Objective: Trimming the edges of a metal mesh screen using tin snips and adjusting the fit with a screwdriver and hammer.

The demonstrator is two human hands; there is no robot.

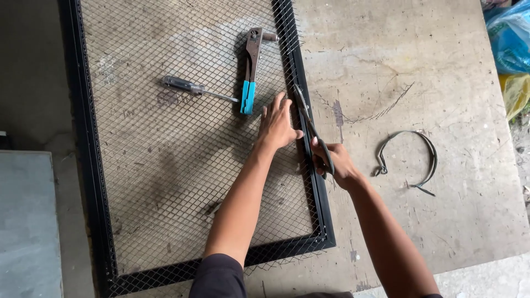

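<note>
While the right hand works along the frame edge, these lines describe each thing in turn.

Shears: the metal shears (309, 124) lie along the right bar of the frame, with the blade tips pointing away from the person and the handles inside the right hand. They look stiff and rather heavy, with sharp edges, so the handles are the only safe place to take them.

Right hand: the right hand (334, 163) is clenched around the shear handles, just beside the frame bar.

Mesh: the expanded metal mesh (182, 165) covers the frame from bar to bar. It seems thin and springy, and its cut ends at the border are probably sharp. I judge it is better to press it with a flat palm than to pinch the edge.

Left hand: the left hand (277, 124) is released and spread flat, fingers apart, resting on the mesh near the blades. It grasps nothing.

Frame: the black rectangular frame (319, 209) lies flat on the floor. It looks rigid and not light; the bare bars are the place to hold it.

Rivet tool: a hand riveter (251, 66) with blue grips lies on the mesh, near the left hand but not touching it.

Screwdriver: a screwdriver (193, 88) with a clear handle lies on the mesh, and its tip reaches close to the blue grips.

Strap: a curved dark band (411, 160) lies on the floor, well apart from the frame on the right.

Floor: the worn board floor (441, 83) carries everything.

Bags: coloured plastic bags (510, 44) are at the far right corner.
</note>
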